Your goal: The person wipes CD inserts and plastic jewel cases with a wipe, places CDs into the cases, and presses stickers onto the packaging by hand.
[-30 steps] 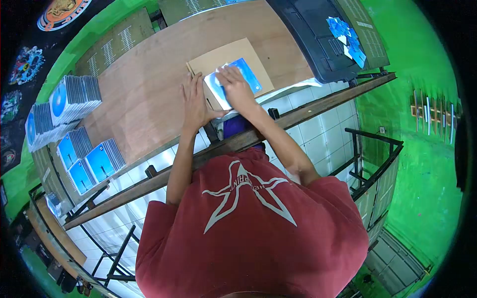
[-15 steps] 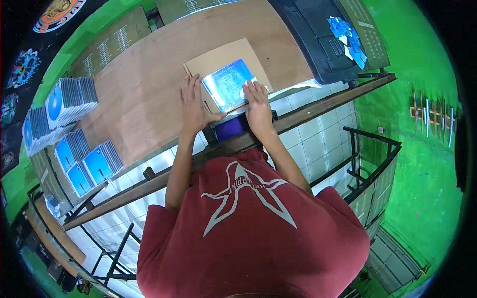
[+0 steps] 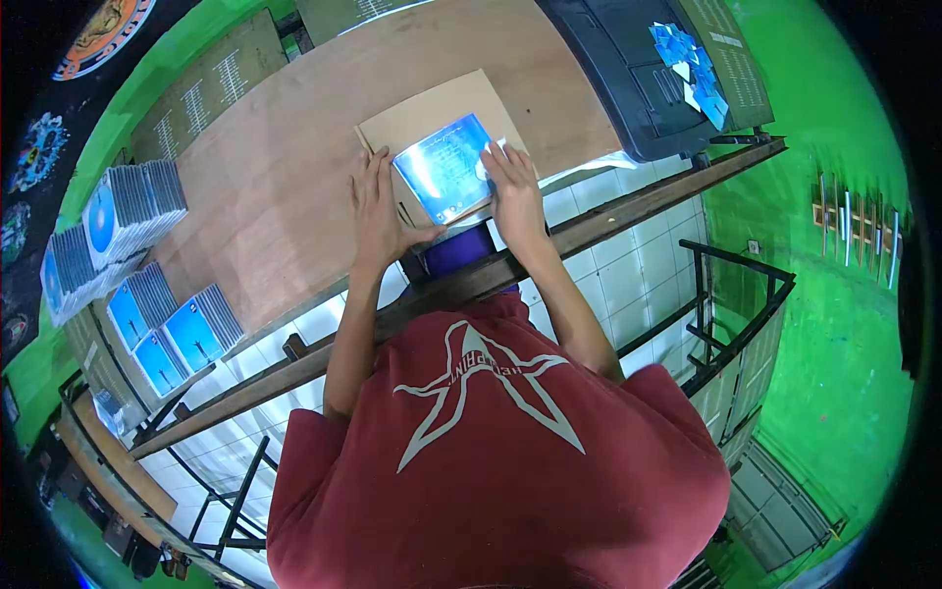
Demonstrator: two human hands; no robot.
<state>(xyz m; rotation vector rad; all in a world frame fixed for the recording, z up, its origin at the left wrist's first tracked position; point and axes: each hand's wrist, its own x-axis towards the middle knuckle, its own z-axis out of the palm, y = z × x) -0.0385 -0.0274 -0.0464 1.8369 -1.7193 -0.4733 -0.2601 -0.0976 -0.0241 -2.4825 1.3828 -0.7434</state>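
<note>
One glossy blue printed square (image 3: 442, 167), a flat case or sleeve with pale lines of text, lies on one sheet of brown cardboard (image 3: 442, 98), itself lying on the plywood tabletop (image 3: 285, 157) at the near edge. Two hands are at it. The left hand (image 3: 376, 216) rests palm-down across the cardboard's left edge, its fingers extended and lying near one another, its thumb spread wide toward the square's near corner; it grasps nothing. The right hand (image 3: 515, 196) lies at the square's right edge, four fingers pressed together over one crumpled white wad (image 3: 481, 170), cloth or tissue; whether they pinch it or only press it down, I cannot tell. Well off to the left, five blue fronts face out from stacked disc cases: two in the farther cluster (image 3: 101, 221), one showing a clear round disc design, and three in the nearer cluster (image 3: 199, 329), each with a small dark figure. The cases behind them are packed too tightly to count. On the right, one black plastic lid (image 3: 638, 98) bears a heap of blue and white scraps (image 3: 697, 74), overlapping beyond counting. One purple object (image 3: 459, 250) shows below the table edge, between the forearms.
</note>
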